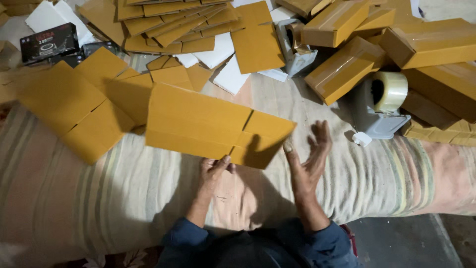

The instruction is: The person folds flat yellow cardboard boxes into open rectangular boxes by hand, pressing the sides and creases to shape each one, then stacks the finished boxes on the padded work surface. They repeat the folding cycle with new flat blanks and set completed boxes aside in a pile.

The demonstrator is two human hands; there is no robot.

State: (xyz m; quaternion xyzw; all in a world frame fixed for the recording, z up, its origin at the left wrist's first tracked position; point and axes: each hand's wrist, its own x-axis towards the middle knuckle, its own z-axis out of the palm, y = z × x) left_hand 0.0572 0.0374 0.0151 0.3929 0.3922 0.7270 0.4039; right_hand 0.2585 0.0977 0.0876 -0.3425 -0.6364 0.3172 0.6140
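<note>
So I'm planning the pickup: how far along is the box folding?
Done: taped boxes piled at upper right beside the tape dispenser. In hand: the left hand pinches a flat carton blank; the right hand is open beside it. Left: a stack of flat blanks at the top.

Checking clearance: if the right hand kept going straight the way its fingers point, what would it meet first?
The right hand, open with fingers pointing up and away, would probably meet the grey tape dispenser with its clear tape roll first, crossing only striped cloth; depth is uncertain.
</note>
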